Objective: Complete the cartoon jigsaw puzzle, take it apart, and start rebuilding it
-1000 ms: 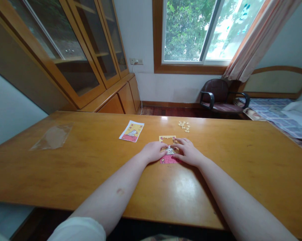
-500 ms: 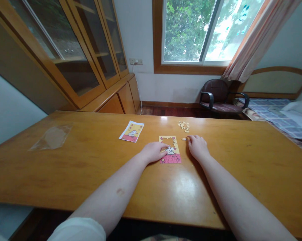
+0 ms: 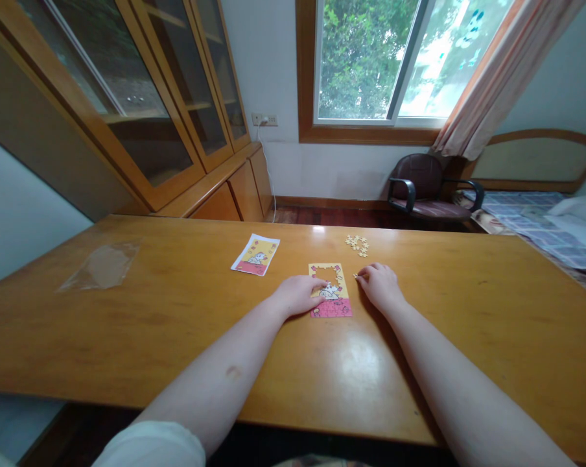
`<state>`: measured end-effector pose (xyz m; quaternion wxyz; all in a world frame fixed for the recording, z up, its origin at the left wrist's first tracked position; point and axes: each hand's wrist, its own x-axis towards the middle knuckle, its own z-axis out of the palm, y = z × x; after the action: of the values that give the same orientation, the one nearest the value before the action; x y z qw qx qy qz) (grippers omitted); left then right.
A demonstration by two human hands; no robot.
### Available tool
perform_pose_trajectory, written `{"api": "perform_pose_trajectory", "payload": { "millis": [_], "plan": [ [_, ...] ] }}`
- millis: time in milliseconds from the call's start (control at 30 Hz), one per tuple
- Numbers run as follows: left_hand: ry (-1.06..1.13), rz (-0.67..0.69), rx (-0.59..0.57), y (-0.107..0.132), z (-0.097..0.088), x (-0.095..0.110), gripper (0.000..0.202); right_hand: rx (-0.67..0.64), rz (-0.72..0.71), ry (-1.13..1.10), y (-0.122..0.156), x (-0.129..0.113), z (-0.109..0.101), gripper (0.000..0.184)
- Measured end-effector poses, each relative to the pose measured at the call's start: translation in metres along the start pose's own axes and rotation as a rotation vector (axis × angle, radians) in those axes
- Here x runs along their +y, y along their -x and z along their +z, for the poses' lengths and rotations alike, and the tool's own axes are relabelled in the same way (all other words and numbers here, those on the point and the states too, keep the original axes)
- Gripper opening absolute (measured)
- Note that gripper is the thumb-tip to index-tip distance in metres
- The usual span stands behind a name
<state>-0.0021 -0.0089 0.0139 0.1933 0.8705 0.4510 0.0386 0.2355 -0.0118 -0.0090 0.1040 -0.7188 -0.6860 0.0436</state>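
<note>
A partly assembled jigsaw puzzle (image 3: 332,307), pink below and yellow above with a white cartoon animal, lies on the wooden table. Its upper middle has a gap where the tabletop shows through. My left hand (image 3: 300,295) rests on the puzzle's left side, fingers stretched over it and apart. Just right of the puzzle, my right hand (image 3: 378,282) pinches a small puzzle piece (image 3: 356,276) between thumb and fingertips. Beyond that hand lies a loose pile of puzzle pieces (image 3: 357,244).
A printed picture card (image 3: 257,255) with the same design lies left of the puzzle. Farther left is a clear plastic bag (image 3: 103,264) on the table (image 3: 186,318). Past the far edge stand an office chair (image 3: 419,185), a bed (image 3: 531,220) and a glass-doored cabinet (image 3: 176,130).
My right hand has moved slightly left and toward me, and the small piece it was reaching is now between its fingertips. My left hand has stayed on the puzzle.
</note>
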Motion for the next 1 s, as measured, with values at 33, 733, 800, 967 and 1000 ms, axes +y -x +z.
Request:
{"api": "perform_pose_trajectory", "payload": {
  "millis": [33, 733, 800, 967, 1000],
  "plan": [
    [0.002, 0.0, 0.0, 0.0, 0.0, 0.0, 0.042, -0.001, 0.009, 0.008, 0.0, -0.001, 0.0, 0.021],
    [0.008, -0.008, 0.007, 0.001, -0.001, 0.001, 0.042, -0.067, -0.212, -0.091, -0.003, 0.019, 0.002, 0.016],
    [0.011, -0.007, 0.015, 0.001, -0.001, 0.001, 0.041, -0.051, -0.206, -0.108, -0.003, 0.017, 0.003, 0.014],
    [0.01, 0.0, 0.021, 0.001, 0.001, 0.0, 0.041, -0.066, -0.208, -0.254, -0.003, 0.014, 0.005, 0.014],
    [0.007, 0.001, 0.02, 0.0, 0.001, 0.0, 0.041, -0.074, -0.203, -0.293, -0.002, 0.013, 0.004, 0.013]
  ]
}}
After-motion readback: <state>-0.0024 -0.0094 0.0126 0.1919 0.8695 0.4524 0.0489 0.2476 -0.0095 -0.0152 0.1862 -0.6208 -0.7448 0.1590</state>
